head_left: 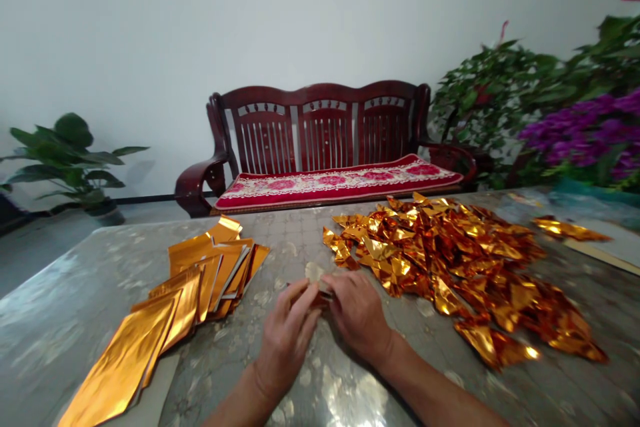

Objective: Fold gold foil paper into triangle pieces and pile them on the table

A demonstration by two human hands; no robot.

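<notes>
Between my two hands, low over the table, is a small piece of gold foil paper (321, 296), mostly covered by fingers. My left hand (291, 323) pinches its left side with thumb and fingers. On its right side my right hand (356, 310) is closed, knuckles up. To the left lies a fanned stack of flat gold foil sheets (127, 357), some showing pale backs. A large heap of folded gold foil pieces (445, 253), shiny and pointed at the ends, spreads to the right of my right hand.
The table (240, 373) has a clear patterned cover. One folded piece (570, 229) lies apart by a pale board (607, 247) at right. Beyond the table stand a wooden bench (325, 127) with a red floral cushion, a potted plant (75, 160) and purple flowers (590, 130).
</notes>
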